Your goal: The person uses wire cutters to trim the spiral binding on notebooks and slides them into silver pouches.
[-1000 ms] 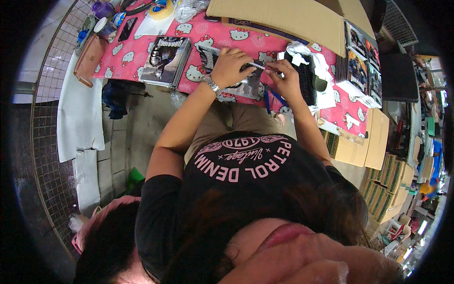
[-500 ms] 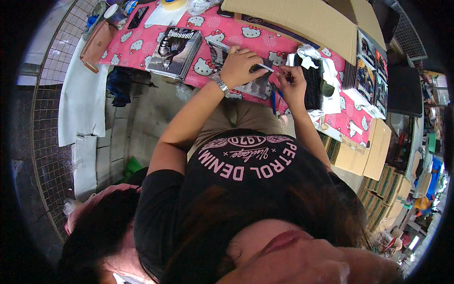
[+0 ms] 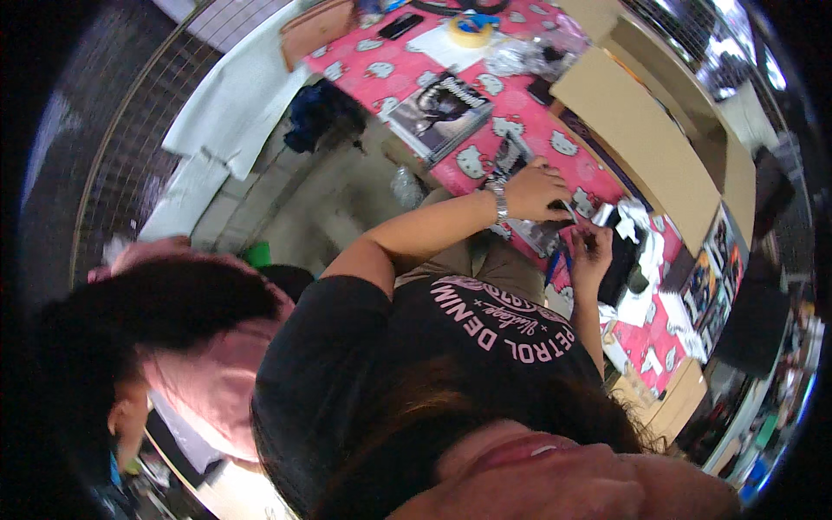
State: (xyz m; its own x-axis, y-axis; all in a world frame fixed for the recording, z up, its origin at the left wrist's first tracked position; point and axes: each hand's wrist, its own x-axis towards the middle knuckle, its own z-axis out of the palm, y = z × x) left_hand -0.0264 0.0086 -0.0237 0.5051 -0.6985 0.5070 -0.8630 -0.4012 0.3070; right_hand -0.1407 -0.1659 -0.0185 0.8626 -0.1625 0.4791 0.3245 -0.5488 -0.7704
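My left hand (image 3: pixel 535 191), with a metal watch at the wrist, lies across a grey picture-covered notebook (image 3: pixel 511 154) and grips it between thumb and fingers. Much of that notebook is hidden under the hand. Close to its right edge, my right hand (image 3: pixel 593 250) has its fingertips pinched together; whatever is between them is too small to make out. A blue-handled tool (image 3: pixel 556 263), perhaps pliers, lies just left of my right hand. Beyond my right hand are black binding coils (image 3: pixel 620 262) among crumpled white paper (image 3: pixel 637 224).
Spiral notebooks (image 3: pixel 442 113) lie stacked at the left on the pink patterned tablecloth (image 3: pixel 472 162). Behind are a phone (image 3: pixel 400 26), a tape roll (image 3: pixel 471 32) and clear plastic (image 3: pixel 529 56). An open cardboard box (image 3: pixel 641 121) borders the far right. Another person (image 3: pixel 204 364) sits at my left.
My view has swung to the left and tilted, so the table appears further right and slanted. Both hands keep nearly the same place at the notebook.
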